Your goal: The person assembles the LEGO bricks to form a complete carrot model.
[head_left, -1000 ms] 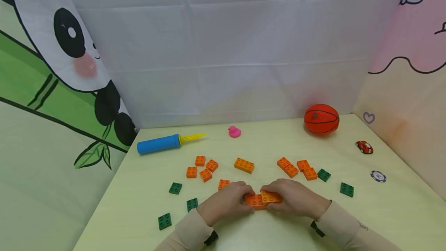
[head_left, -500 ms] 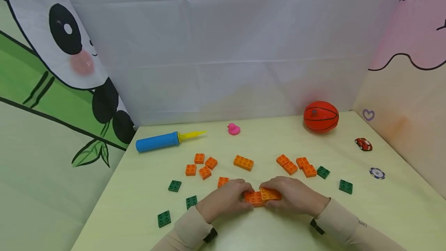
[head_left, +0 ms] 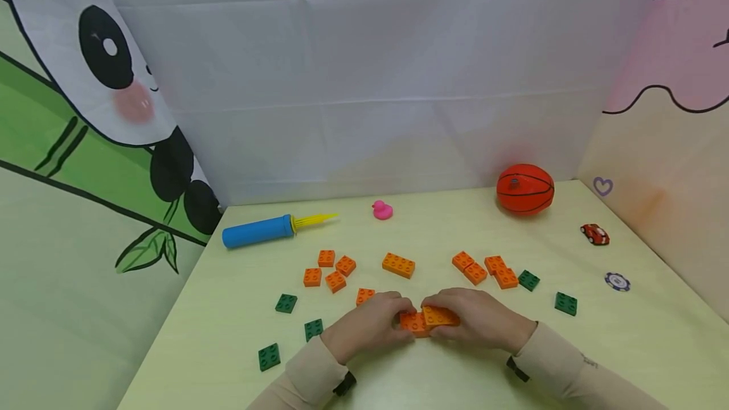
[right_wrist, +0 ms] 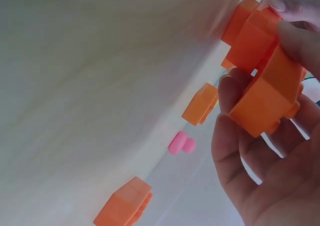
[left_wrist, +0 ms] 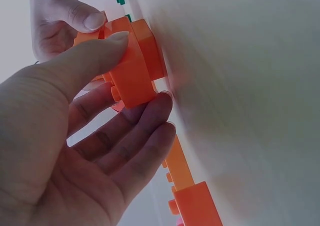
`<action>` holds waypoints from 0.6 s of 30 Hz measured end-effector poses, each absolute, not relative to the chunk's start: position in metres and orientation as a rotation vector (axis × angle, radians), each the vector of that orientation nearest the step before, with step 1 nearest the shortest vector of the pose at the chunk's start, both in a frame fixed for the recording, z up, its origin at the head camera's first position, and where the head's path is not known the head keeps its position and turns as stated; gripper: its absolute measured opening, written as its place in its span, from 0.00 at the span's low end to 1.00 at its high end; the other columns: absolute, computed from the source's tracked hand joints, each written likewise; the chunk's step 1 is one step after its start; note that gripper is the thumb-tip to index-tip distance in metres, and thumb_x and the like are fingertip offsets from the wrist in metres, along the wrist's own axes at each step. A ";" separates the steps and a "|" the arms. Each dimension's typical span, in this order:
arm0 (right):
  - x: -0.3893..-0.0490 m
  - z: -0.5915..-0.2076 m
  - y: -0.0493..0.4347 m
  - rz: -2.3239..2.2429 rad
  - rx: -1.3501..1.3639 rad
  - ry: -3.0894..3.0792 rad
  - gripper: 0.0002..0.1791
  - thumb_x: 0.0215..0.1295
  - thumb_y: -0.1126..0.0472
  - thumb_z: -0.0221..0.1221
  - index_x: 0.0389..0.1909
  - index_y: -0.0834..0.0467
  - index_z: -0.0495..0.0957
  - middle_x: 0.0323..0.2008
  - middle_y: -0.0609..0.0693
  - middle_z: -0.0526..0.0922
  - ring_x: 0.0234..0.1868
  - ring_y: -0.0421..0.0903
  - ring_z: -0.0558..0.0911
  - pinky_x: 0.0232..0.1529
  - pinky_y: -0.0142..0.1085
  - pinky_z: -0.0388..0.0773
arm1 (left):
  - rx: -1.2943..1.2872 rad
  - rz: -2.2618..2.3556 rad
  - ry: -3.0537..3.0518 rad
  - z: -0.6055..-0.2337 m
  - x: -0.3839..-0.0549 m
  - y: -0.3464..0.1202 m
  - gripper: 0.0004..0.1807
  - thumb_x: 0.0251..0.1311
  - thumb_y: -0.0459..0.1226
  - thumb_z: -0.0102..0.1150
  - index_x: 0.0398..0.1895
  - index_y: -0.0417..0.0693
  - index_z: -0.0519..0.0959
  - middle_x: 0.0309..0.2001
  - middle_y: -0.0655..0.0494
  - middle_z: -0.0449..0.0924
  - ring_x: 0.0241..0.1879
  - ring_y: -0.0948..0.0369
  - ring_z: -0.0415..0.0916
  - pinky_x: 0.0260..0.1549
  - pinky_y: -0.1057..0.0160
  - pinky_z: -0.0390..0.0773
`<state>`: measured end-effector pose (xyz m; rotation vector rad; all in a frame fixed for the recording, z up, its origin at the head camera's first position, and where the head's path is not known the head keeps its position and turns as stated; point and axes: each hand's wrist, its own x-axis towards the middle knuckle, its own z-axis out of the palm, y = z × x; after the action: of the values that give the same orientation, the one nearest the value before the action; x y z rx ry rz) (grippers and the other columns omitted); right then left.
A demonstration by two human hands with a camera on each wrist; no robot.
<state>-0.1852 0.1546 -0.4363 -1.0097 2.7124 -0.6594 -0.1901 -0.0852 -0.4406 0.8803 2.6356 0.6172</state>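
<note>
Low at the middle of the head view, both hands meet over a pair of orange toy building bricks. My left hand (head_left: 373, 324) pinches the lower, redder brick (head_left: 412, 323) between thumb and fingers. The lighter orange brick (head_left: 440, 316) is gripped by my right hand (head_left: 475, 318) and overlaps the right end of the lower one from above. In the right wrist view this lighter brick (right_wrist: 265, 98) sits slightly askew against the other brick (right_wrist: 254, 38), with a small gap at the join. The left wrist view shows the left thumb lying along the side of the redder brick (left_wrist: 131, 78).
Loose orange bricks (head_left: 336, 281) lie beyond the left hand, a longer one (head_left: 398, 265) at centre, more (head_left: 474, 273) to the right. Green bricks (head_left: 269, 356) flank both sides. Farther off are a blue pump (head_left: 259, 231), pink duck (head_left: 382, 210), ball (head_left: 524, 189), toy car (head_left: 595, 234) and chip (head_left: 617, 281).
The right hand and its lighter brick have shifted slightly left over the lower brick. My left hand has barely moved. The view has tilted down and then up only marginally.
</note>
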 end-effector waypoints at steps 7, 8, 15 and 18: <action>-0.184 -0.437 0.151 -0.650 -1.013 2.720 0.25 0.64 0.45 0.66 0.60 0.50 0.79 0.52 0.40 0.82 0.49 0.39 0.79 0.53 0.42 0.80 | 0.875 0.621 2.626 -0.442 -0.191 -0.084 0.16 0.60 0.47 0.69 0.50 0.55 0.82 0.39 0.68 0.76 0.34 0.70 0.70 0.39 0.71 0.76; -0.184 -0.437 0.150 -0.650 -1.009 2.722 0.25 0.64 0.45 0.66 0.59 0.50 0.79 0.52 0.40 0.82 0.49 0.39 0.79 0.53 0.42 0.80 | 0.877 0.619 2.625 -0.442 -0.191 -0.084 0.16 0.60 0.47 0.69 0.49 0.55 0.82 0.39 0.68 0.76 0.34 0.70 0.70 0.39 0.71 0.76; -0.184 -0.434 0.147 -0.638 -1.007 2.718 0.26 0.64 0.45 0.66 0.60 0.51 0.79 0.52 0.41 0.82 0.50 0.40 0.79 0.53 0.43 0.79 | 0.863 0.641 2.619 -0.442 -0.191 -0.086 0.16 0.60 0.47 0.69 0.50 0.55 0.82 0.40 0.68 0.76 0.34 0.70 0.70 0.40 0.70 0.76; -0.186 -0.433 0.146 -0.619 -1.017 2.718 0.26 0.63 0.46 0.66 0.60 0.50 0.79 0.51 0.40 0.82 0.50 0.39 0.79 0.53 0.42 0.79 | 0.859 0.646 2.620 -0.443 -0.192 -0.086 0.17 0.60 0.47 0.69 0.50 0.55 0.82 0.40 0.68 0.76 0.34 0.70 0.70 0.39 0.70 0.76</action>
<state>-0.1857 0.1459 -0.4326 -1.0167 2.7184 -0.6191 -0.1917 -0.0865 -0.4426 0.8587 2.6200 0.6462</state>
